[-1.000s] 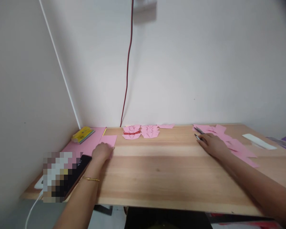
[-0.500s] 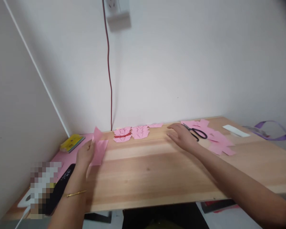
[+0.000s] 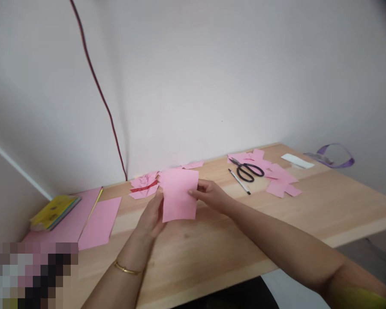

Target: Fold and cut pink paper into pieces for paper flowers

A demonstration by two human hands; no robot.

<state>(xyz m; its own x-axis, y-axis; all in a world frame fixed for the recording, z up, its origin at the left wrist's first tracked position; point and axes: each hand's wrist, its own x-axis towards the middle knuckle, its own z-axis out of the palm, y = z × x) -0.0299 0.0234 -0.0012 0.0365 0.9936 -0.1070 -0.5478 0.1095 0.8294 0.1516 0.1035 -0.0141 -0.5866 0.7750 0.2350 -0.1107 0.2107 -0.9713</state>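
A rectangular sheet of pink paper (image 3: 179, 197) is held up over the middle of the wooden table. My left hand (image 3: 152, 213) grips its left edge, with the fingers partly hidden behind it. On the right edge, my right hand (image 3: 210, 195) pinches the sheet, thumb in front and fingers behind. Just behind the left hand lie folded pink paper pieces (image 3: 144, 179) with a red strip (image 3: 144, 186) across them.
Black-handled scissors (image 3: 249, 170) and a pen (image 3: 239, 182) lie right of my hands, beside pink paper scraps (image 3: 281, 176). At left are larger pink sheets (image 3: 99, 223) and a yellow packet (image 3: 53, 211). A white strip (image 3: 297, 161) lies far right.
The left hand has brought the pink sheet from the left to the table's middle. My right hand has moved left from near the scissors and now holds the sheet too. The view has shifted.
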